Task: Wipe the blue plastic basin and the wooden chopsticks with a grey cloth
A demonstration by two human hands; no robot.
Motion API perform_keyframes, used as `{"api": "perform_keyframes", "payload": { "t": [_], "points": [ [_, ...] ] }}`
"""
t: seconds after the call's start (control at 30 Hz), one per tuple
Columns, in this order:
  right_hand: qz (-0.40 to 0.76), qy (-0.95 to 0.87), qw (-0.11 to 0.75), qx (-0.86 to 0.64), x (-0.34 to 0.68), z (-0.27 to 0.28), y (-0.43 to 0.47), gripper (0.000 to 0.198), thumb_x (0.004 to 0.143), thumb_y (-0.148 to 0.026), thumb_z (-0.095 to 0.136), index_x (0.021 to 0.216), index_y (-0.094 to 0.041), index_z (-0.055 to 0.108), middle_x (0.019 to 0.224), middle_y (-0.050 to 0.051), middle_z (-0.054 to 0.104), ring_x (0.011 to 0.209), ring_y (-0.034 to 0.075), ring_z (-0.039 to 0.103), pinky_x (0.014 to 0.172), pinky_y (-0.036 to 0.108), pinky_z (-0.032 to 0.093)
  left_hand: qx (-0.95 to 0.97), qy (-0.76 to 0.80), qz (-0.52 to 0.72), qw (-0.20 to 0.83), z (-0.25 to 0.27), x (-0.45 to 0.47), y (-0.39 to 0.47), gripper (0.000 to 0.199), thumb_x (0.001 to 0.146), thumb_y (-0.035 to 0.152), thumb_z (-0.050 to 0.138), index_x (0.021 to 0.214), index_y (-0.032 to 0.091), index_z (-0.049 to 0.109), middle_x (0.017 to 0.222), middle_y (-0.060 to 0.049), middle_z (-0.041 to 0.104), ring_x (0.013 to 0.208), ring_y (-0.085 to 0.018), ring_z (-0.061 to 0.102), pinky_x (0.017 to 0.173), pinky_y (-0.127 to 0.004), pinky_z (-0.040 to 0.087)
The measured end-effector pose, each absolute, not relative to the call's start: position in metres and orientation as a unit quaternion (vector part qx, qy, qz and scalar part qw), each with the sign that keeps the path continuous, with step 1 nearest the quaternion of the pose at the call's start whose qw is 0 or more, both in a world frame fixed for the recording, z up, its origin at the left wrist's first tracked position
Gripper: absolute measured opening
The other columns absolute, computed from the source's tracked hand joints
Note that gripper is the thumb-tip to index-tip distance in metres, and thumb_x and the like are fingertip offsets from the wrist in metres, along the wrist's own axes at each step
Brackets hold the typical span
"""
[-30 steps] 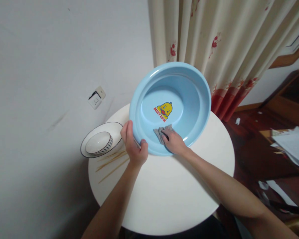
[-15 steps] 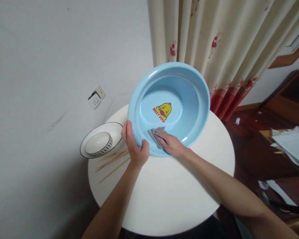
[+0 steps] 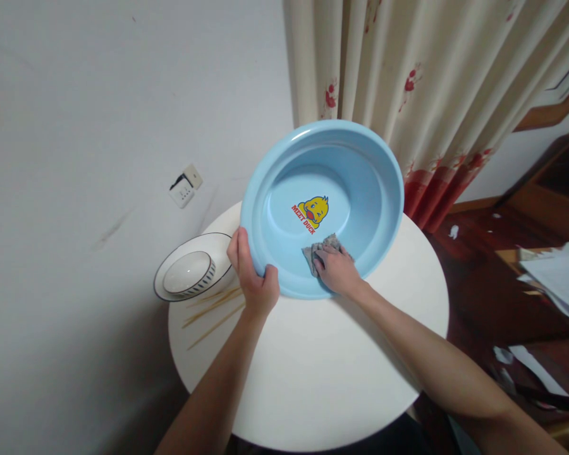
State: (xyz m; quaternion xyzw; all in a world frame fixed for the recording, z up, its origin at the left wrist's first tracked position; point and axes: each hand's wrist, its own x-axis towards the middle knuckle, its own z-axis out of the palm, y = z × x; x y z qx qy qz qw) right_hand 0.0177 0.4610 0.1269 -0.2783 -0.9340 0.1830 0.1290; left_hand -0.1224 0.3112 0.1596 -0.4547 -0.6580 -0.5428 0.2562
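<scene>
A light blue plastic basin (image 3: 374, 183) with a yellow duck print is tilted up over the white round table, its inside facing me. My left hand (image 3: 255, 278) grips its rim at the lower left, thumb on the inner side and fingers around the outside. My right hand (image 3: 337, 270) is closed on a grey cloth (image 3: 311, 258) and presses it against the inner wall near the bottom right of the basin. Part of the cloth is hidden under the fingers.
The round table (image 3: 332, 379) carries several thin wooden chopsticks (image 3: 215, 316) at left. Beside them, a small bowl (image 3: 187, 273) sits in a larger dark-rimmed dish (image 3: 220, 246) near the wall. A curtain (image 3: 417, 95) hangs behind; papers (image 3: 557, 275) lie at right.
My right hand has slid the grey cloth to the right along the basin's inner wall. My left hand keeps its grip on the rim, and the basin has barely moved.
</scene>
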Motion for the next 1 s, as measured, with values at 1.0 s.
{"api": "perform_keyframes", "payload": {
  "t": [1.0],
  "points": [
    [0.147,-0.940,0.081,-0.297,0.019,0.126,0.463,0.044,0.108,-0.035,0.042,0.143,-0.017,0.060,0.161,0.016,0.049,0.154,0.031,0.040,0.127,0.056,0.024,-0.459,-0.631,-0.550,0.299,0.162,-0.123,0.310,0.094,0.067,0.016,0.054,0.160,0.018,0.039,0.157,-0.014,0.046,0.145,-0.033,0.044,0.124,-0.048,0.032]
  ]
}}
